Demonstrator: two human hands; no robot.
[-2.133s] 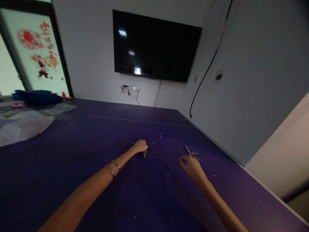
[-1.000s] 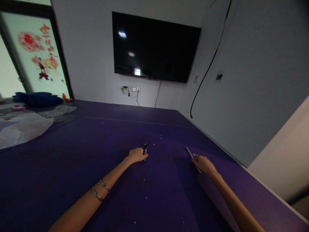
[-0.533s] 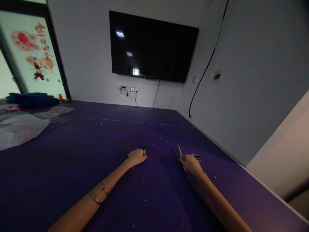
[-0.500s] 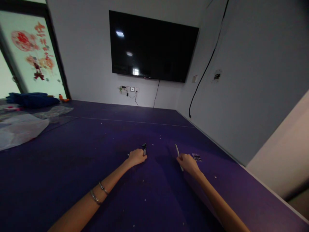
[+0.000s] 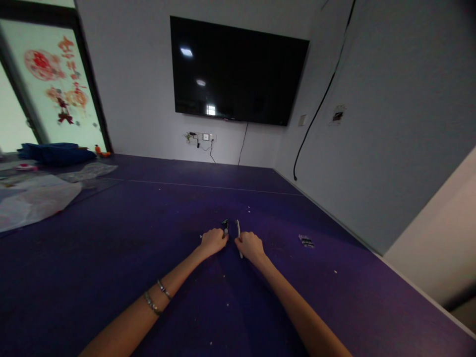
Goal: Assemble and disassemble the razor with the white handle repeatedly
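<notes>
My left hand is closed around a small slim object, dark and silvery with a wider black top that sticks up past the fingers. Its exact kind is too small to make out. Close by on the right, my right hand grips a slim white stick, whose ends show above and below the fist. The two held things stand nearly side by side with a narrow gap between them. Both hands are low over the purple surface. Two bracelets circle my left forearm.
A small dark-and-white packet lies right of my right hand. White specks dot the surface. Plastic sheeting and a blue cloth bundle lie at left. A black cable hangs along the right wall; a television is mounted ahead.
My right hand has moved left with the white stick, from well apart to close beside my left hand. My left hand has stayed nearly in place, still holding the dark object.
</notes>
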